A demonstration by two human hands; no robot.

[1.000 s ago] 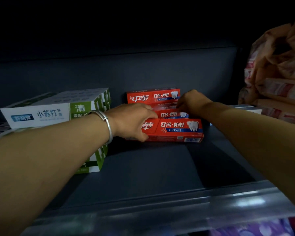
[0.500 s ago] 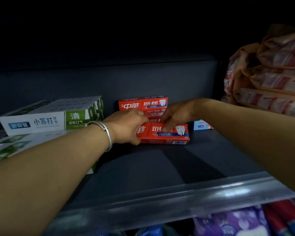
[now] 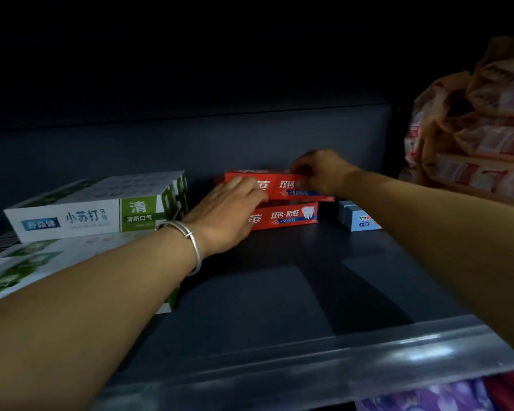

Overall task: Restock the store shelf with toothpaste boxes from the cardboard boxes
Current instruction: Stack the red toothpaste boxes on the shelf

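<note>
Right hand [image 3: 321, 172] pinches top red box [image 3: 276, 185], stacked on lower red box [image 3: 282, 216]. Left hand [image 3: 229, 215] flat, fingers straight against both, on shelf [image 3: 279, 292].

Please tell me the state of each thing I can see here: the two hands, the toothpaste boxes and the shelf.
Left hand: fingers straight, resting on the red boxes.
Right hand: pinching the upper red box.
Upper red box: lying flat on the lower one.
Lower red box: flat on the shelf.
White and green boxes: stacked, closed.
Small blue box: flat, at the back.
Shelf: front part bare.
</note>
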